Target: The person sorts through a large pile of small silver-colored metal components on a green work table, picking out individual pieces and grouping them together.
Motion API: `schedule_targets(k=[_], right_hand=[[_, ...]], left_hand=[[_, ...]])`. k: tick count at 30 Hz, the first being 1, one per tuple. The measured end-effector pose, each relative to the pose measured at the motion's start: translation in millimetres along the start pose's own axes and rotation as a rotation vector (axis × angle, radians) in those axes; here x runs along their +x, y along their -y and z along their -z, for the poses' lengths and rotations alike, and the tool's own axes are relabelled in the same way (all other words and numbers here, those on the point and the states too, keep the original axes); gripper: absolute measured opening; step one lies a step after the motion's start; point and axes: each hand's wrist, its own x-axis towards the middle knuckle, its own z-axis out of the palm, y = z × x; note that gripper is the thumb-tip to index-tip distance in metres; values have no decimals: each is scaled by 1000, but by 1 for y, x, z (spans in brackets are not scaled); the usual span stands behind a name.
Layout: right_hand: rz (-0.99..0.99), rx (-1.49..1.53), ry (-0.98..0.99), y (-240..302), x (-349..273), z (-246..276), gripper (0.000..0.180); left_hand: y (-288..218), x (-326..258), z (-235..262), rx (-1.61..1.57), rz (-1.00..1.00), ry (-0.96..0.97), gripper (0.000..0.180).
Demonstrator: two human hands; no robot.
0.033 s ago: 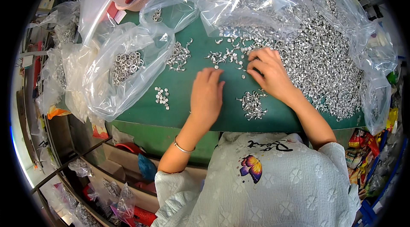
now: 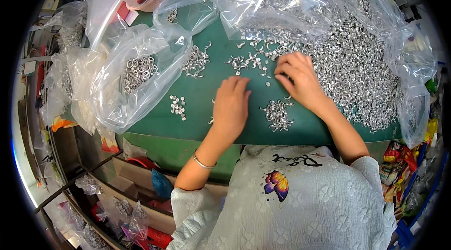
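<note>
L hand [image 2: 232, 104] over green table [image 2: 197, 97], fingers bent, can't tell if pinching, R hand [image 2: 300, 81] at L edge of big metal pile [image 2: 359, 71], fingers curled, pinch also unclear, small pile [image 2: 278, 116] nr table's front, rings [image 2: 140, 72] in clear bag [image 2: 109, 104].

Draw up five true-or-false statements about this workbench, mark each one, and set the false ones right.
1. A bracelet circles the left arm. True.
2. The hands are clasped together. False: the left hand and the right hand are apart.
3. Silvery rings lie in a clear plastic bag at the left. True.
4. The largest heap is on the left of the table. False: the largest heap spreads over the right of the green table.
5. A small cluster of silvery pieces lies on the table between the two forearms. True.
</note>
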Motion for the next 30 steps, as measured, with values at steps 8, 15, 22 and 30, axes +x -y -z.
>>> schedule_targets(k=[8, 15, 22, 30], right_hand=[[82, -125, 59, 7, -6, -19, 17], [-146, -327, -220, -21, 4, 11, 14], [103, -21, 42, -7, 3, -13, 18], [124, -63, 34, -3, 2, -20, 14]], left_hand=[[-2, 27, -39, -14, -42, -90, 15], [-11, 3, -33, -22, -27, 15, 7], [-16, -12, -37, -137, -127, 11, 14], [-7, -1, -24, -114, 20, -91, 17]])
